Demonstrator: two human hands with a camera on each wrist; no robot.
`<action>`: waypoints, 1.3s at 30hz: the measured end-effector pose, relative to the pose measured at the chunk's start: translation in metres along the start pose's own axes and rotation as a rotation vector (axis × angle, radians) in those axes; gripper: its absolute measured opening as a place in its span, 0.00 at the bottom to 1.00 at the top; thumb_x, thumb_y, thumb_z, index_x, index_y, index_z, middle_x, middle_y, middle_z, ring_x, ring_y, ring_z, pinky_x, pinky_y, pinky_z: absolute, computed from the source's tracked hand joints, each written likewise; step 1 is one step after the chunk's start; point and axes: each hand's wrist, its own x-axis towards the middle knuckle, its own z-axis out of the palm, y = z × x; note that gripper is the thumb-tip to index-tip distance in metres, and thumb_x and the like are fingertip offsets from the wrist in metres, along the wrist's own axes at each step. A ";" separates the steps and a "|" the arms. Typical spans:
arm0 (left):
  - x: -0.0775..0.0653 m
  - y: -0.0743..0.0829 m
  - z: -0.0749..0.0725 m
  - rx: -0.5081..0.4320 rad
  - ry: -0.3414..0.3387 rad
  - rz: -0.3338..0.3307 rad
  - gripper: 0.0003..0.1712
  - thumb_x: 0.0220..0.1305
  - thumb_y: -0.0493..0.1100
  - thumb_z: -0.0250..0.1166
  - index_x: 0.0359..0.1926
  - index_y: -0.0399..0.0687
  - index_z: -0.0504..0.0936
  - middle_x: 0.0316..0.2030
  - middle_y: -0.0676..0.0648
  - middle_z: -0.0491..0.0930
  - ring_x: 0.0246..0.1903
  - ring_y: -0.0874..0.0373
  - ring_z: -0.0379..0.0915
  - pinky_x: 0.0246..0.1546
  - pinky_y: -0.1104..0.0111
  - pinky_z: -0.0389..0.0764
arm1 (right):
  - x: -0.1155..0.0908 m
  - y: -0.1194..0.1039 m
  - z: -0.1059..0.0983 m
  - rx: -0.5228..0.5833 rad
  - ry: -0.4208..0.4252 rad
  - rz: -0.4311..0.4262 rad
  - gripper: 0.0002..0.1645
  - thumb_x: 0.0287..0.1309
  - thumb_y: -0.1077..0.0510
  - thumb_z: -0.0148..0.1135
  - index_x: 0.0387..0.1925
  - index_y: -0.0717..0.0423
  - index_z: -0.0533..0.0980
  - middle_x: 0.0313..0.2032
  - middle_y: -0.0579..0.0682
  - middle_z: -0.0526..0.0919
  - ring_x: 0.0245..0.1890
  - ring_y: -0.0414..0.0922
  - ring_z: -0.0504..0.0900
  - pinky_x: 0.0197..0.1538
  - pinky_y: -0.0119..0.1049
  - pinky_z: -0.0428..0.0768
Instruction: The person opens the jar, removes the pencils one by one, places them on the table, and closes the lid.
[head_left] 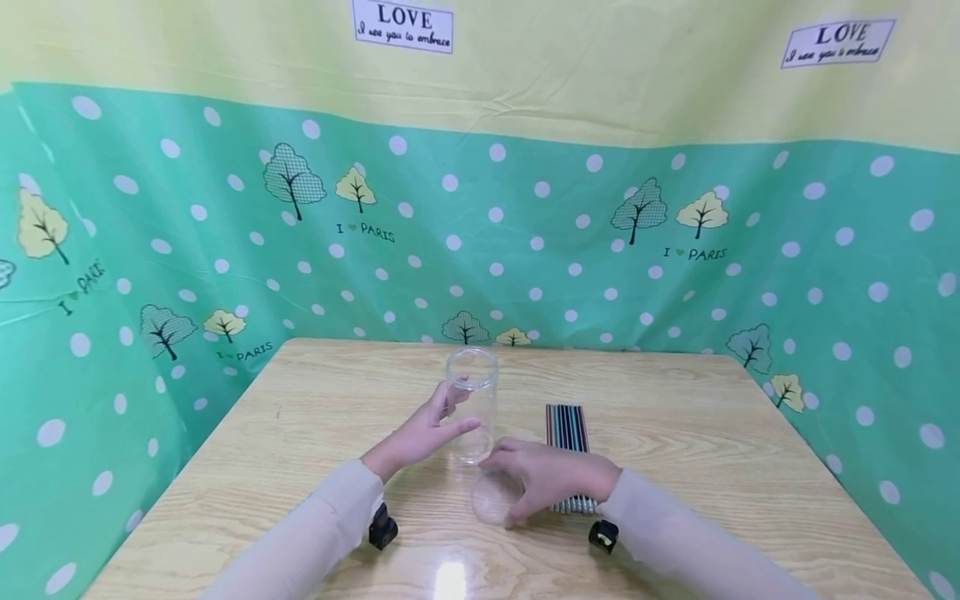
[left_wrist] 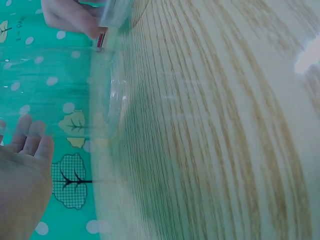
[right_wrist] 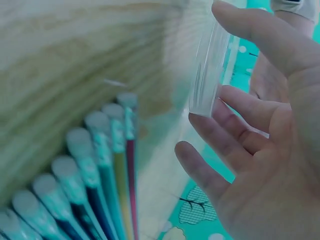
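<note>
A tall clear jar (head_left: pixel 483 417) stands upright on the table, its top uncovered. My left hand (head_left: pixel 427 421) is at the jar's left side, fingers fairly straight and thumb apart; in the left wrist view that hand (left_wrist: pixel 25 185) lies beside the clear wall, and contact is hard to tell. My right hand (head_left: pixel 543 475) grips a round clear lid (head_left: pixel 491 498) by its rim, low over the table in front of the jar. The right wrist view has the lid (right_wrist: pixel 207 65) between thumb and fingertips.
A row of thin coloured pencils (head_left: pixel 567 429) with rounded pale ends lies side by side on the wooden table (head_left: pixel 337 392), partly under my right hand and wrist. A green and yellow patterned cloth (head_left: pixel 420 192) hangs behind the table and at both sides.
</note>
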 end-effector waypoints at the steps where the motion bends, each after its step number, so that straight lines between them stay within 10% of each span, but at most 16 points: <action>1: 0.000 0.000 0.000 -0.004 -0.006 -0.001 0.44 0.71 0.47 0.64 0.77 0.47 0.49 0.71 0.34 0.61 0.71 0.40 0.56 0.71 0.46 0.56 | -0.001 -0.001 -0.002 0.006 -0.001 0.005 0.48 0.48 0.44 0.78 0.68 0.55 0.70 0.60 0.45 0.72 0.55 0.38 0.74 0.60 0.34 0.75; 39: 0.000 0.002 -0.005 -0.020 -0.035 -0.062 0.46 0.69 0.52 0.67 0.77 0.50 0.50 0.70 0.35 0.62 0.71 0.39 0.56 0.71 0.47 0.56 | -0.031 -0.004 -0.071 0.093 0.253 -0.095 0.38 0.57 0.49 0.71 0.67 0.54 0.72 0.61 0.48 0.73 0.58 0.46 0.75 0.58 0.48 0.78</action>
